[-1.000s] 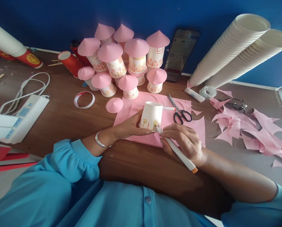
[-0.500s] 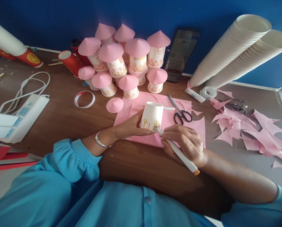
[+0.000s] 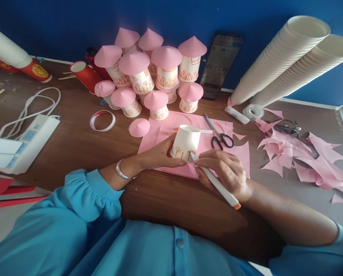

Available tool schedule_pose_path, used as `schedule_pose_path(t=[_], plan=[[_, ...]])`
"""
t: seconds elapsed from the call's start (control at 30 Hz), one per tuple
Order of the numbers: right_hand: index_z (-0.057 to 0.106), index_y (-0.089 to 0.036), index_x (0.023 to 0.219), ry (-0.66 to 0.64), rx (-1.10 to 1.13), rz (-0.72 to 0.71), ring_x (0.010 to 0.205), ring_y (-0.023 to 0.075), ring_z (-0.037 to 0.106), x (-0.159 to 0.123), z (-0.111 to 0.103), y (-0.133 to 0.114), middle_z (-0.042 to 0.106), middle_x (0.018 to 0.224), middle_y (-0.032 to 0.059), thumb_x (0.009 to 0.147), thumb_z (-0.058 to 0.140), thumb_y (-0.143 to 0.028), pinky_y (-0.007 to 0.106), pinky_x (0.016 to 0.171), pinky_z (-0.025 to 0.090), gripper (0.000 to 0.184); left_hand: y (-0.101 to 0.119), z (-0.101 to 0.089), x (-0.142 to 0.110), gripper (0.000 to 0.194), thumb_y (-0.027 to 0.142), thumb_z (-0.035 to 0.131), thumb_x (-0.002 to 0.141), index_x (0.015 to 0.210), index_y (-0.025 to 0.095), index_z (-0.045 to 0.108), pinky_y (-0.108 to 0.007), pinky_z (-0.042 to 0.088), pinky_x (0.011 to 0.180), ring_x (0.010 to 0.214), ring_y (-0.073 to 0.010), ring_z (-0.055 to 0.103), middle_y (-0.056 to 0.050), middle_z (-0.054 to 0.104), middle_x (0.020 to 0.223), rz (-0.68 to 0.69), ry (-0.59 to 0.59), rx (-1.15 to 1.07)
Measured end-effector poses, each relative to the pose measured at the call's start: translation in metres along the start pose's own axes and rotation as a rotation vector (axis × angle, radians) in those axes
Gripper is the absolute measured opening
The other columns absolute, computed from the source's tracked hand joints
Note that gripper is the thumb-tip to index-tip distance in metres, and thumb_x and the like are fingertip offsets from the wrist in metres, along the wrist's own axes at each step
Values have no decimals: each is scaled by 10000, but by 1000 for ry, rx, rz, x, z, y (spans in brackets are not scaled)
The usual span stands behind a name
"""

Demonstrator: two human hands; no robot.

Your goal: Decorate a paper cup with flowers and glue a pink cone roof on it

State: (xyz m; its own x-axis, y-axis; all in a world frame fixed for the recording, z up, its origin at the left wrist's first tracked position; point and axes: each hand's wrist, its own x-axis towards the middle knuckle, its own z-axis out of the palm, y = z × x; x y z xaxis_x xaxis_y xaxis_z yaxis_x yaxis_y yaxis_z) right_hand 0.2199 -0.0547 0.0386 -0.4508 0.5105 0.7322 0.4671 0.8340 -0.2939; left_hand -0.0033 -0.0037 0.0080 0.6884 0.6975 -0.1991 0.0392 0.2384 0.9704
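Note:
A white paper cup (image 3: pixel 187 137), upside down and slightly tilted, is gripped by my left hand (image 3: pixel 161 154) at its lower left side. Yellow flowers and orange stems are drawn near its rim. My right hand (image 3: pixel 224 170) is closed around a white marker (image 3: pixel 221 188) with an orange end, its tip at the flower on the cup's right. Beneath lies pink paper (image 3: pixel 165 132), with black-handled scissors (image 3: pixel 219 134) and a white pen (image 3: pixel 207 132) on it. Behind stand several decorated cups with pink cone tops (image 3: pixel 134 63).
Two tall stacks of paper cups (image 3: pixel 277 63) lean by the blue wall, beside a phone (image 3: pixel 221 67) showing a timer. Pink paper scraps (image 3: pixel 283 147) lie at right, near a tape roll (image 3: pixel 253 112). A power strip (image 3: pixel 33 140) is at left, with a white ring (image 3: pixel 102 121) nearer.
The cup has turned and tilted slightly in my left hand, its top shifting a little right. The marker tip stays at the right flower. The timer advanced one second.

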Motion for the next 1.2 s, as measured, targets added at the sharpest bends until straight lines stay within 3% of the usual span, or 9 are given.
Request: schedule_pose_path(t=[0.33,0.73,1.1,1.2], plan=[[589,-157,1073,-16,24,-30,710,167,707,-1,1,1,702,817,65,889,655,-68,281,620,616,215,6,4,2,666,397,835,762,1292,195,487,-393,533,899,1085,-260,605,-87,619,1154,37,-18,62],[586,-155,1039,-37,31,-26,664,168,690,0,0,1,692,768,57,877,657,-51,284,580,588,206,4,2,2,637,393,852,750,1243,202,496,-371,510,874,1004,-224,613,-56,622,1080,4,-27,-86],[569,-138,1072,3,106,-57,725,188,691,-1,-4,1,676,808,76,879,646,-68,295,586,603,219,5,-1,3,788,413,875,719,1383,195,509,-400,508,892,1037,-261,650,-101,680,1142,1,-38,-162],[569,-146,1103,2,116,-32,763,196,706,-2,-2,1,674,822,71,886,641,-75,299,616,622,239,5,-1,3,717,376,878,722,1337,194,558,-393,515,892,1014,-247,656,-97,691,1127,18,-36,-210]])
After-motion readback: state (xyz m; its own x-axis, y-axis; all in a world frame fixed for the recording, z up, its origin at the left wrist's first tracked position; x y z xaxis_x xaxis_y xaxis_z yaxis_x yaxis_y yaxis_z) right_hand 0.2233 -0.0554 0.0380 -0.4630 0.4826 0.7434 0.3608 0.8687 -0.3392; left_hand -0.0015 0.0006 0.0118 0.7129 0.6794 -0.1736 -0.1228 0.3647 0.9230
